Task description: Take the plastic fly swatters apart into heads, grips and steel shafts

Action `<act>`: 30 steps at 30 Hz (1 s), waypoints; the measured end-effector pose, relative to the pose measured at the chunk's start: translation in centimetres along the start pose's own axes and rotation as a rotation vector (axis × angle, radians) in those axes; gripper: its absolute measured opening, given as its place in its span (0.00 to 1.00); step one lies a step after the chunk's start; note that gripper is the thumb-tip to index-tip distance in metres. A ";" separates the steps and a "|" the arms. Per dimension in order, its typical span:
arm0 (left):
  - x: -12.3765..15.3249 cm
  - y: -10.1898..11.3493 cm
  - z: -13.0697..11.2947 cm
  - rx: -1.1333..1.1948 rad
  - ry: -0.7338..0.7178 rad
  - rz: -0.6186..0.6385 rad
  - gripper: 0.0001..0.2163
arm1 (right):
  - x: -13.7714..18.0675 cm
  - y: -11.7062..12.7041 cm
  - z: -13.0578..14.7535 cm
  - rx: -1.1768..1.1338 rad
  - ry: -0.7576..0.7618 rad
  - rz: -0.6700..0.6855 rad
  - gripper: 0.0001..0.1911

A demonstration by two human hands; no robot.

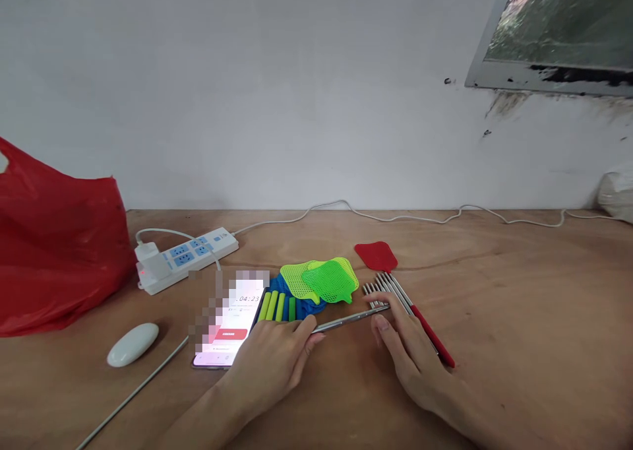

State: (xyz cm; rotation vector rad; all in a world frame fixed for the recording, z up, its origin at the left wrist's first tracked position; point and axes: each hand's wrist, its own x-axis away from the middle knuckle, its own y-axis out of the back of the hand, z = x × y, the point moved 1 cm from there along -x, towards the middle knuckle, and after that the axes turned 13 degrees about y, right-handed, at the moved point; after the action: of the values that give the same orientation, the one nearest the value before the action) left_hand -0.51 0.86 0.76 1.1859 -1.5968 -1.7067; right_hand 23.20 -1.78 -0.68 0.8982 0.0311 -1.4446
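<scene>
A thin silver telescopic rod (pixel 350 319) lies slantwise between my hands, above the wooden table. My left hand (pixel 271 354) is closed round its near end. At its far tip, the thumb and forefinger of my right hand (pixel 413 354) pinch it. Partly under my right hand are several more metal rods (pixel 383 284) and a fly swatter with a red head (pixel 376 256) and a red handle (pixel 434 336). Left of them lie yellow-green (pixel 295 282) and green swatter heads (pixel 330 280), with blue ones (pixel 316 306) beneath. Several coloured handle tubes (pixel 273 305) sit beyond my left hand.
A lit phone (pixel 237 351) lies beside my left forearm. Further left are a white oval mouse-like object (pixel 133 344), a power strip (pixel 185 258) with a plugged-in charger, and a red plastic bag (pixel 59 252). A white cable (pixel 390 220) runs along the wall.
</scene>
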 end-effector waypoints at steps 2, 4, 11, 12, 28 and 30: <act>-0.1 0.1 0.2 0.027 0.076 0.020 0.17 | -0.2 0.1 -0.3 -0.040 0.029 -0.018 0.17; -0.3 0.1 0.5 0.030 0.175 0.038 0.19 | -0.3 0.2 -0.7 -0.108 0.043 -0.080 0.20; -0.4 0.4 0.7 0.013 0.311 0.082 0.19 | -0.5 0.5 -1.3 -0.206 -0.023 -0.187 0.20; -0.4 0.4 0.7 0.012 0.316 0.089 0.19 | -0.5 0.4 -1.3 -0.223 -0.037 -0.180 0.20; -0.4 0.3 0.7 0.005 0.333 0.143 0.18 | -0.9 0.3 -1.2 -0.456 -0.139 -0.223 0.20; -0.5 0.3 0.9 0.002 0.333 0.161 0.18 | -1.0 0.3 -1.4 -0.513 -0.178 -0.183 0.22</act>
State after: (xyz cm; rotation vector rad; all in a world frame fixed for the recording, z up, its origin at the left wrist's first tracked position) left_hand -1.04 1.72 1.09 1.2319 -1.4460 -1.3276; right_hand 23.94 -0.23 -0.99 0.3523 0.3433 -1.5806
